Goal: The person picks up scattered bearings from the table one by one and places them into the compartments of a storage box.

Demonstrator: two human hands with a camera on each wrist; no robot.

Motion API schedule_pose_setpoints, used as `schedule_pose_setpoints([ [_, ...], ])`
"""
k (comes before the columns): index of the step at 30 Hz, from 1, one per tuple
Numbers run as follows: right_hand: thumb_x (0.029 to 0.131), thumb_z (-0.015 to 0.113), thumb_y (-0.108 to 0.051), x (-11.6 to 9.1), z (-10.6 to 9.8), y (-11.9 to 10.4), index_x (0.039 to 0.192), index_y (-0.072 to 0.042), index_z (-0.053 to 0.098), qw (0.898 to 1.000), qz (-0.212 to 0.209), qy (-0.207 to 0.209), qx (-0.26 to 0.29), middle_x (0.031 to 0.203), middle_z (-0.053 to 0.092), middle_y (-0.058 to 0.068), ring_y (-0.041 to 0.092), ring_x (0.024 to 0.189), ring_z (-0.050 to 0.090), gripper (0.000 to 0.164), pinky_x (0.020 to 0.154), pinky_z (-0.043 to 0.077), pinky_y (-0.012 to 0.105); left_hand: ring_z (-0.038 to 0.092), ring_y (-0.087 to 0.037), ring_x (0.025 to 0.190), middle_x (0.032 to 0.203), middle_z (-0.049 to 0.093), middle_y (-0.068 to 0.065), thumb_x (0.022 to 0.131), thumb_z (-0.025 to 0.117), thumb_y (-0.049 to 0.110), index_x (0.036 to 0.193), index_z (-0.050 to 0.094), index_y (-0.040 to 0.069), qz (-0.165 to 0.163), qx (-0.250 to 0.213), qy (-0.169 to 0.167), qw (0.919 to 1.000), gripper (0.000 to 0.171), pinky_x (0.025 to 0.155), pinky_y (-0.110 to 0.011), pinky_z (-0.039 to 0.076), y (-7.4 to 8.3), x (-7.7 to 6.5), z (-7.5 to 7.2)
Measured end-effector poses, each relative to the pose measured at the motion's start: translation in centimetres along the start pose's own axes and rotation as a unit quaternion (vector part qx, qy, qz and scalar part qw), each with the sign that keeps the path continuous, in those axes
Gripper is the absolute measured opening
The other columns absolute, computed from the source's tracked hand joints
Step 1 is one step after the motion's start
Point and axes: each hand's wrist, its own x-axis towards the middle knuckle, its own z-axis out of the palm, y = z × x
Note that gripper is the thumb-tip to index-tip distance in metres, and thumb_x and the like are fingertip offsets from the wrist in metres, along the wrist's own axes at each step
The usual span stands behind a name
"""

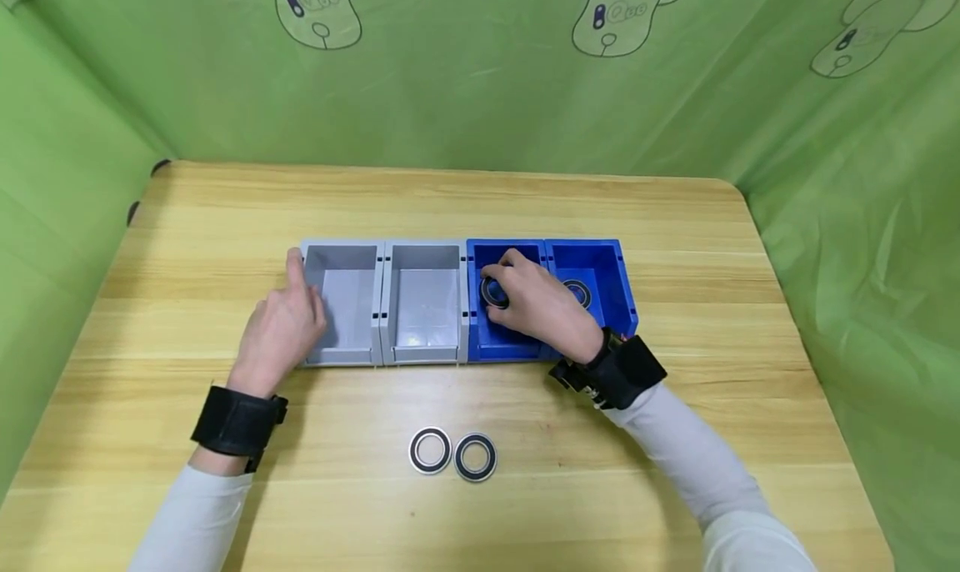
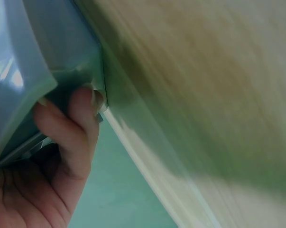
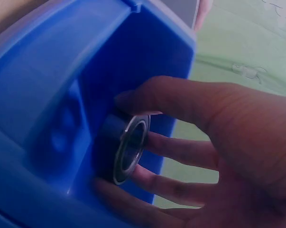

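Here, holding a bearing (image 3: 122, 159) in the right grip (image 1: 543, 305), inside the left blue bin (image 1: 504, 353). Spread about as wide as the ring, thumb on one edge and fingertips around the opposite one. Round, so readable only by the axis through its hole: turned with a flat face toward the palm, hole pointing that way too, tilted in the fingers. Cannot tell whether touching the bin floor.

Just right of that grip, in the right blue bin (image 1: 617, 280), another bearing (image 1: 587, 298), face upward, partly covered by the hand. Well to the left, grasping the side wall of the left grey bin (image 1: 337, 355) in the left grip (image 1: 279, 326), narrowly, fingers outside and thumb inside. Between both grips, the right grey bin (image 1: 425, 354).

Nearer the person than either grip, flat on the surface (image 1: 337, 472), a left loose bearing (image 1: 415, 450) just beside a right loose bearing (image 1: 459, 458), holes pointing up.
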Motion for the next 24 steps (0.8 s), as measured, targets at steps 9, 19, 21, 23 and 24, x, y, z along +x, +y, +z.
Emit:
schedule_pose_setpoints([
  [9,0.09,0.077,-0.018,1.1,0.7,0.0,0.138,0.001,0.062,0.999,0.018,-0.039,-0.025,0.124,0.062,0.021,0.025,0.092,0.061,0.053,0.08,0.058,0.035,0.041,-0.017,0.033,0.048,0.043,-0.005,0.103,0.041,0.009,0.152,0.019,-0.011,-0.004,0.001,-0.002,1.0,0.057,0.032,-0.026,0.028,0.0,0.1,0.0],
  [19,0.09,0.077,-0.013,1.4,1.6,0.3,0.131,-0.001,0.066,0.997,0.021,-0.057,-0.039,0.115,0.062,0.019,0.024,0.084,0.058,0.045,0.072,0.054,0.033,0.042,-0.017,0.033,0.049,0.043,-0.005,0.104,0.041,0.01,0.152,0.019,-0.012,-0.008,0.004,-0.005,0.9999,0.057,0.032,-0.026,0.028,0.1,0.1,0.0],
  [21,0.09,0.076,-0.012,1.4,1.7,0.4,0.127,-0.001,0.068,0.997,0.017,-0.06,-0.045,0.111,0.062,0.017,0.024,0.082,0.058,0.04,0.071,0.053,0.034,0.042,-0.017,0.033,0.049,0.043,-0.006,0.104,0.041,0.01,0.152,0.019,-0.012,-0.008,0.004,-0.006,0.9999,0.057,0.032,-0.026,0.028,0.1,0.1,0.0],
  [23,0.09,0.075,-0.01,1.5,1.9,0.4,0.124,-0.001,0.069,0.996,0.013,-0.063,-0.054,0.107,0.062,0.016,0.024,0.082,0.057,0.036,0.071,0.052,0.035,0.042,-0.018,0.034,0.049,0.044,-0.006,0.104,0.041,0.01,0.152,0.019,-0.012,-0.008,0.005,-0.007,0.9999,0.057,0.032,-0.026,0.028,0.1,0.1,-0.1],
  [24,0.09,0.074,-0.01,1.5,1.9,0.3,0.123,-0.001,0.069,0.996,0.01,-0.065,-0.06,0.106,0.062,0.016,0.024,0.082,0.057,0.034,0.072,0.053,0.035,0.042,-0.018,0.034,0.049,0.044,-0.006,0.104,0.041,0.01,0.152,0.019,-0.011,-0.008,0.005,-0.007,0.9999,0.057,0.032,-0.026,0.028,0.1,0.1,-0.1],
])
